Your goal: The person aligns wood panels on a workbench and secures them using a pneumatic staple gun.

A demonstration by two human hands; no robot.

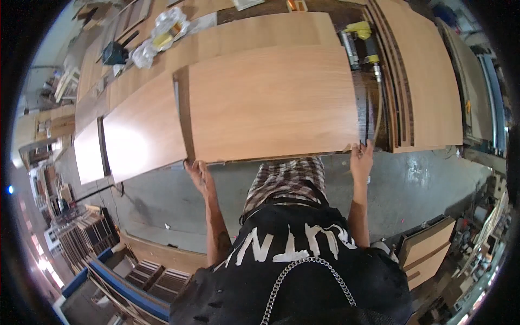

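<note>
A wide wood-veneer panel (273, 103) lies on the workbench (383, 138) — left hand (200, 176) at its near left corner, right hand (361, 158) at its near right, well apart. Whether either grips, I cannot tell. 1 yellow nail gun (359, 30) lies beside it.

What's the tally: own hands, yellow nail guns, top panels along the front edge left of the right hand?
Hands: 2 (left hand, right hand)
Yellow nail gun: 1
Panels: 3 (far-left panel, middle panel, wide panel)
Total: 6
</note>
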